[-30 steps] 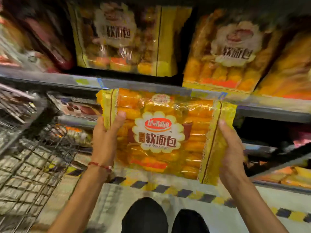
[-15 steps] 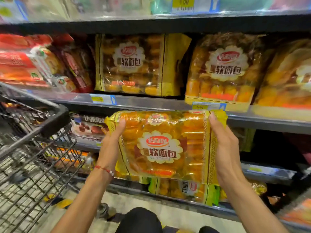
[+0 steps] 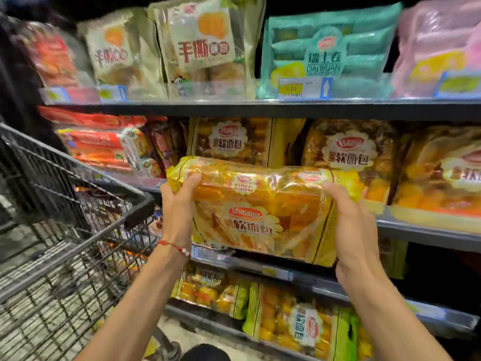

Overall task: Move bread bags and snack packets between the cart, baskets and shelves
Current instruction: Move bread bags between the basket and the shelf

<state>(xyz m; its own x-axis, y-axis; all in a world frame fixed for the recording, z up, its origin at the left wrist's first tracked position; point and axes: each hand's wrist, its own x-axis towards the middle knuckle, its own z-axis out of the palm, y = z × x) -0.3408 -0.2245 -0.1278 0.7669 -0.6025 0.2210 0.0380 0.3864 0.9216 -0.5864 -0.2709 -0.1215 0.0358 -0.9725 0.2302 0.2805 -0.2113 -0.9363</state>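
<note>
I hold a yellow bread bag [image 3: 260, 212] with a white flower label in both hands, tilted with its top edge toward the middle shelf [image 3: 426, 230]. My left hand [image 3: 177, 207], with a red string bracelet at the wrist, grips the bag's left end. On the right end sits my right hand [image 3: 351, 225], thumb on the front. Matching bread bags [image 3: 242, 142] stand on the middle shelf just behind it. The black wire cart [image 3: 78, 204] stands at my left.
The top shelf [image 3: 260, 109] carries beige, teal and pink packets. Red snack packets [image 3: 96, 144] lie at the middle shelf's left. More yellow bread bags [image 3: 299, 324] sit on the lowest shelf. My dark shoes show at the bottom edge.
My view has lifted, so the top shelf now shows. Both hands have raised the bread bag to the middle shelf's level and tipped its top edge forward.
</note>
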